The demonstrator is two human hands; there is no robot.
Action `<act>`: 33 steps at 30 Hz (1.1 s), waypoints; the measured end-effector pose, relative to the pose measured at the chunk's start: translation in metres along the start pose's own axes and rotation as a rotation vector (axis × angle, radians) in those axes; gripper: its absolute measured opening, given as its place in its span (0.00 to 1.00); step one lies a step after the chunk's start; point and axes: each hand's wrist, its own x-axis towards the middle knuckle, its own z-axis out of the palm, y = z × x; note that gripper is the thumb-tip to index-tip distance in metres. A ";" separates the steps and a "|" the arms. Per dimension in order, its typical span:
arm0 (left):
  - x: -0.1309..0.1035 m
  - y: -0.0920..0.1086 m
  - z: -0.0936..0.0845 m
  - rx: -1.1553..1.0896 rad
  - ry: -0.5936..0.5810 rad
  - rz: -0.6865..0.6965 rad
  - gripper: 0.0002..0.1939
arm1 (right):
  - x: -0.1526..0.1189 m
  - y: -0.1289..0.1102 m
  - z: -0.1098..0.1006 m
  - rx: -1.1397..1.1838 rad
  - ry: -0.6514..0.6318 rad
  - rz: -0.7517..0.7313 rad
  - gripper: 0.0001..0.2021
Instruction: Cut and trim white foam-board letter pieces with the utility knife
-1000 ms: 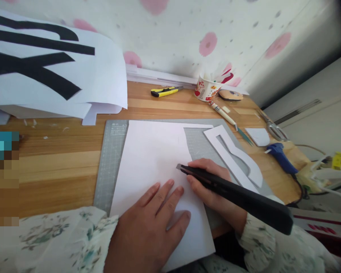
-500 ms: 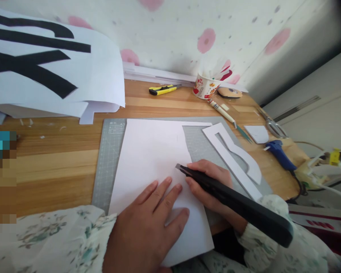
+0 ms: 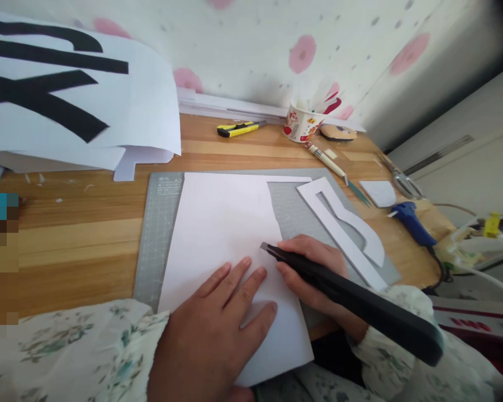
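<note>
A white sheet [image 3: 222,223] lies on the grey cutting mat [image 3: 151,245], its near end reaching past the mat's front edge. Flat on that sheet, with fingers spread, rests my left hand [image 3: 230,318]. My right hand [image 3: 314,268] grips a black utility knife [image 3: 352,301], whose short blade points left at the sheet's surface, just beyond the left fingertips. Whether the blade touches the sheet I cannot tell. To the right, a white cut-out letter shape [image 3: 347,240] with a straight bar and a curved part lies on the mat, partly behind my right wrist.
A yellow cutter [image 3: 241,129], a paper cup [image 3: 302,124] of sticks, a pen [image 3: 324,161], tweezers [image 3: 359,194] and scissors [image 3: 406,184] lie along the back and right. A blue glue gun [image 3: 414,223] with its cord sits at right. Paper with black shapes [image 3: 146,111] stands back left.
The knife's rear end has swung slightly right, and its tip has shifted slightly right across the sheet. My left hand stays pressed flat. The whole view has moved a little.
</note>
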 end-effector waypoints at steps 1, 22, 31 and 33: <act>0.000 -0.001 0.001 -0.003 0.017 0.005 0.44 | 0.000 0.000 -0.001 0.003 -0.003 -0.002 0.11; 0.001 0.000 0.001 -0.007 0.015 0.008 0.41 | 0.010 -0.006 -0.004 0.026 -0.008 0.089 0.11; 0.000 0.000 0.001 -0.038 0.018 0.009 0.39 | 0.009 -0.004 -0.003 0.004 -0.043 0.085 0.10; -0.001 0.000 0.002 -0.051 0.014 0.004 0.39 | 0.008 -0.003 -0.003 0.009 -0.040 0.073 0.10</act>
